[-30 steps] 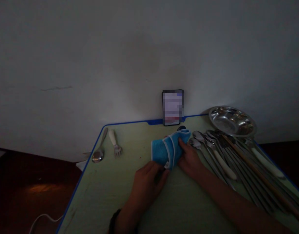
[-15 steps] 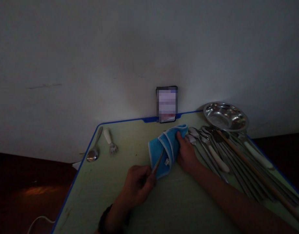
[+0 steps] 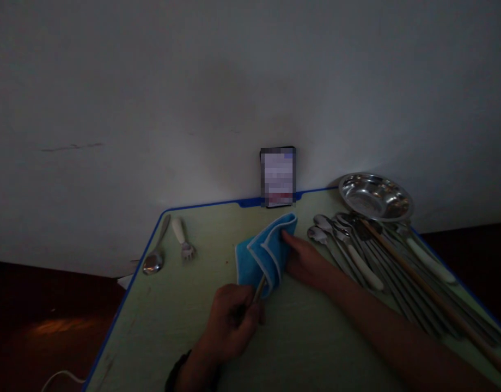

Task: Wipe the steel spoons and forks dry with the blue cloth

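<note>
My left hand (image 3: 234,318) is closed around the slim metal handle (image 3: 259,288) of a piece of cutlery. Its far end disappears into the folds of a blue cloth (image 3: 264,253) with pale edging, so whether it is a spoon or a fork cannot be seen. My right hand (image 3: 303,256) grips the cloth from the right side, thumb on top, fingers hidden behind the fabric. Both hands are above the middle of the green table (image 3: 160,326).
A metal spoon (image 3: 153,262) and a small fork with a white handle (image 3: 183,239) lie at the left. On the right are several spoons and other utensils (image 3: 367,269), a wooden stick (image 3: 426,288) and a steel bowl (image 3: 375,197). A phone (image 3: 278,177) leans on the wall.
The cloth and my right hand have shifted left and slightly toward me. More of the handle is now inside the cloth. My left hand has hardly moved.
</note>
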Tool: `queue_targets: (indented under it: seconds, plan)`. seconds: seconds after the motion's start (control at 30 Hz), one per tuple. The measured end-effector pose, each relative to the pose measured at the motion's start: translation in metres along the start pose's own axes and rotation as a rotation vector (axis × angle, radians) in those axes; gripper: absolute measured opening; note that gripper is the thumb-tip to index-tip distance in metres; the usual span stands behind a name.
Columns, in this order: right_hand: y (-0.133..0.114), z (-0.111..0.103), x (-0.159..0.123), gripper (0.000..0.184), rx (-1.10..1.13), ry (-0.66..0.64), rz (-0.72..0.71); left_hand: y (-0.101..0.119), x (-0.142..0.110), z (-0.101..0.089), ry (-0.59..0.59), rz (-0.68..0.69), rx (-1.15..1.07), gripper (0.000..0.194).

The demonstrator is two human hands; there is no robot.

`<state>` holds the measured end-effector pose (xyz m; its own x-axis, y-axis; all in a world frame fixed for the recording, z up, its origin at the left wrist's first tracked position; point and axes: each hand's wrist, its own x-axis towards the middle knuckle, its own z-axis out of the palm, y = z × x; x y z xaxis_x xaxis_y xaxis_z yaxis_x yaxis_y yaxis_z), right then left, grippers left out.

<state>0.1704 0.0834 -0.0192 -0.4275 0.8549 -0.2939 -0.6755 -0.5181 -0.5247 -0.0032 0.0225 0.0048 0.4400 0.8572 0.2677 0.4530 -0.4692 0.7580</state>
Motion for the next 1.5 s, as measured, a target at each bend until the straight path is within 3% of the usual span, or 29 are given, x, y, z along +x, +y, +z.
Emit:
queue_targets:
  seconds: [0.13,0.3,0.4,0.53,0.63,0.77,0.87,1.0,1.1,1.4,1.5]
  plan:
    - [-0.001,-0.001,0.0,0.027,-0.011,-0.002,-0.009,0.0,0.0,-0.001,-0.019,-0.008,-0.051,0.032]
    - [-0.002,0.0,0.002,0.032,-0.004,0.081,-0.134,-0.001,0.004,0.001,-0.074,-0.227,-0.112,0.036]
    - [-0.001,0.002,0.001,0.033,-0.036,0.127,-0.182,0.0,0.007,0.005,-0.152,-0.312,-0.05,0.029]
    - [0.003,0.004,-0.003,0.03,-0.192,0.131,-0.209,0.001,0.007,0.011,-0.226,-0.314,-0.028,0.019]
    - [0.005,0.004,-0.004,0.021,-0.233,0.217,-0.226,0.0,0.008,0.012,-0.232,-0.366,-0.145,0.017]
    - [0.002,0.004,0.0,0.02,-0.061,0.37,-0.242,0.001,0.01,0.01,-0.193,-0.507,-0.342,0.019]
    - [0.0,0.003,0.003,0.023,0.013,0.417,-0.263,0.003,0.011,0.007,-0.196,-0.469,-0.322,0.024]
    - [0.003,0.003,0.004,0.027,0.002,0.444,-0.305,0.005,0.009,0.006,-0.313,-0.33,-0.241,0.023]
    - [0.004,0.004,0.002,0.027,-0.035,0.425,-0.31,0.005,0.007,0.008,-0.358,-0.315,-0.167,0.017]
    - [0.001,0.003,0.002,0.023,-0.015,0.137,-0.269,0.002,0.007,0.007,-0.132,-0.314,-0.05,0.019]
    - [0.0,0.001,0.007,0.022,0.06,0.147,-0.289,0.0,0.004,0.006,-0.056,-0.293,-0.009,0.025]
